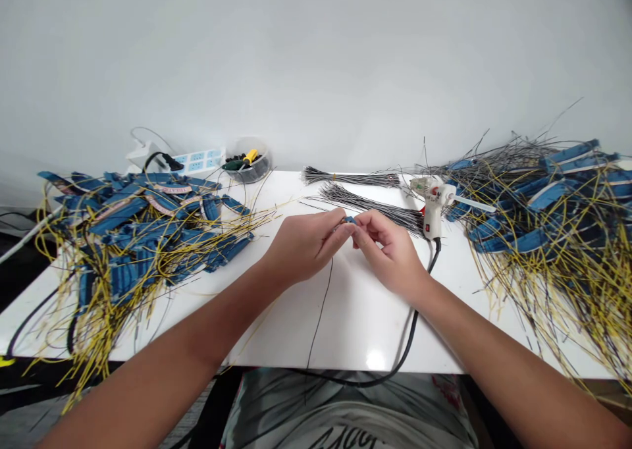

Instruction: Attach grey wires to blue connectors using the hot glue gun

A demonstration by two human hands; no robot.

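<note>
Over the middle of the white table, my left hand (312, 243) and my right hand (386, 248) meet at the fingertips. Both pinch a small blue fabric piece (350, 220), mostly covered by the fingers. A thin dark wire (323, 297) hangs from below my left hand toward the table's front edge. Just behind the hands lies a bundle of dark wires (370, 205). A white glue gun (433, 215) is to the right of my right hand, with a white glue stick in it.
Blue strips with yellow wires (133, 232) heap on the left, and a similar pile (548, 205) on the right. At the back are a power strip (197, 162), a clear bowl (251, 166) and another wire bundle (350, 176). A black cord (412, 334) loops along the front.
</note>
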